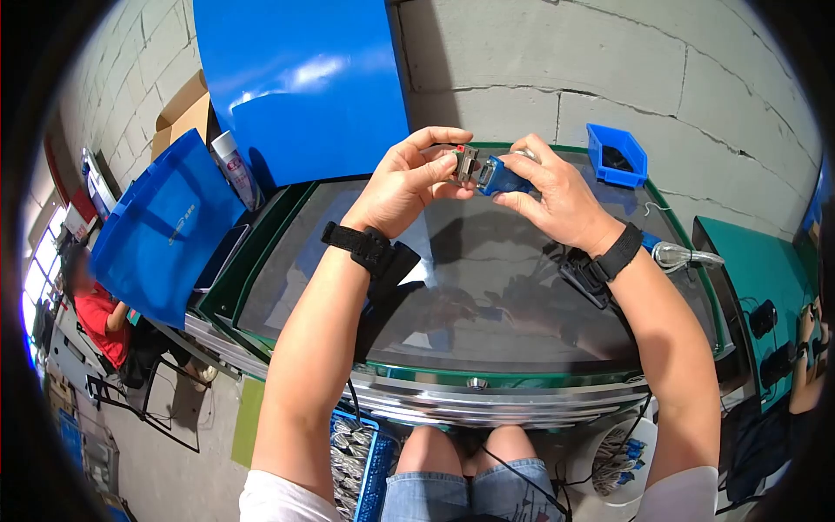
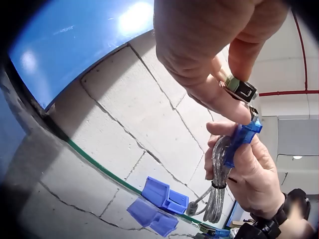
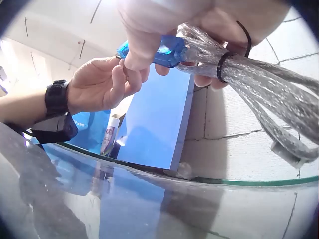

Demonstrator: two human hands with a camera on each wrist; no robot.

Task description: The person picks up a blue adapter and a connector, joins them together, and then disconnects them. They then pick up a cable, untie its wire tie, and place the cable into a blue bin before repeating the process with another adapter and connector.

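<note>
Above the dark glass tabletop (image 1: 452, 322), my left hand (image 1: 396, 187) pinches a small connector (image 1: 467, 163) with a metal shell and a red and green part. In the left wrist view the connector (image 2: 241, 88) sits between thumb and fingertips. My right hand (image 1: 565, 196) grips a translucent blue plug (image 1: 503, 177) on a cable, its metal end facing the connector at close range. The cable is a clear-jacketed silver bundle (image 3: 259, 82), folded in loops and bound by a black tie, trailing from the right hand.
A small blue bin (image 1: 619, 157) stands at the table's back right. Back left are a tall blue panel (image 1: 304, 78), a spray can (image 1: 237, 170) and a blue folder-like sheet (image 1: 170, 226). Below are a blue basket (image 1: 378, 465) and white bucket (image 1: 644, 444) of cables. A seated person (image 1: 109, 317) is at left.
</note>
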